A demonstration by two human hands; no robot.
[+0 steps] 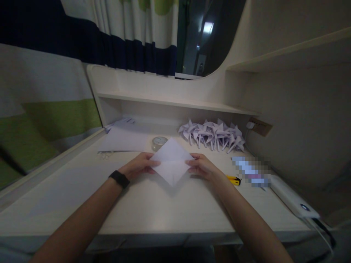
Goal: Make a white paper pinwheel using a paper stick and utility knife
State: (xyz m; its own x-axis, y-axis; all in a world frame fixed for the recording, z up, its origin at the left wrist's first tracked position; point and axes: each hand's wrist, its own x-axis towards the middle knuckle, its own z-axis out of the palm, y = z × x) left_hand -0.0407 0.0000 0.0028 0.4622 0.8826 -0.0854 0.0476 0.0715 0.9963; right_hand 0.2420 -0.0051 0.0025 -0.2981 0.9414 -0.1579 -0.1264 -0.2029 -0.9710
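Observation:
A white square sheet of paper (172, 160) is held corner-up like a diamond just above the pale desk (153, 208). My left hand (138, 166) pinches its left corner; a black band is on that wrist. My right hand (201, 167) pinches the right corner. A faint horizontal crease runs across the sheet between the two hands.
Behind the sheet lie a roll of clear tape (159, 142), a stack of white paper (123, 140) and a heap of folded paper pinwheels (212, 134). At the right are a yellow cutter (234, 179), a white power bank (293, 201) and a wall socket (259, 126).

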